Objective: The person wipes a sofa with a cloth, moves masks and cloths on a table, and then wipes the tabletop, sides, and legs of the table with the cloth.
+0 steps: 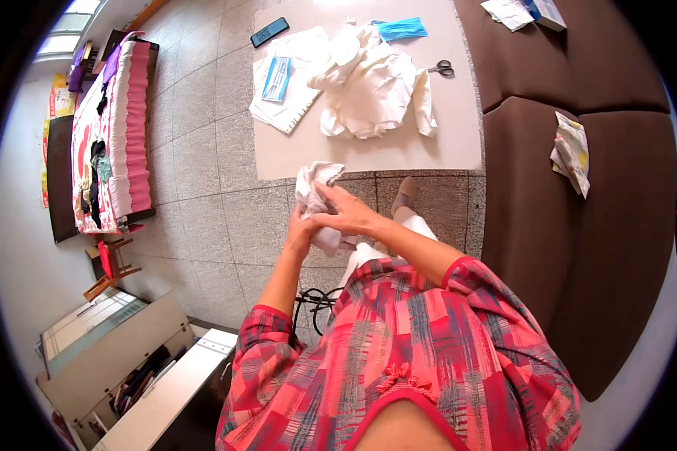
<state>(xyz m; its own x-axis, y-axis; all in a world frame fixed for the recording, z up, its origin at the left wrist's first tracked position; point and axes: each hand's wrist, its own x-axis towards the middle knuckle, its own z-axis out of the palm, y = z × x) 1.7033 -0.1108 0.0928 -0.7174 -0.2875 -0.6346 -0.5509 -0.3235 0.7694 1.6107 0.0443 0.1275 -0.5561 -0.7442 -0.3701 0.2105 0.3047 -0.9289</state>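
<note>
Both my hands meet around a crumpled whitish cloth (317, 180), held over the floor just short of the table's near edge. My left hand (301, 227) grips it from the left and below. My right hand (346, 210) presses on it from the right, its fingers over the cloth. Part of the cloth hangs below my hands. On the table (384, 159) lie a heap of white cloth (372, 90), a folded white cloth (292, 113) with a blue and white packet (276, 79) on it, a blue mask (402, 28), scissors (444, 68) and a phone (269, 32).
A brown sofa (534, 225) runs along the right, with a patterned cloth (572, 154) on it. At the left stand a bed with a pink cover (132, 128), a small wooden stool (113, 269) and an open cabinet (165, 391). Black cables (316, 301) lie near my legs.
</note>
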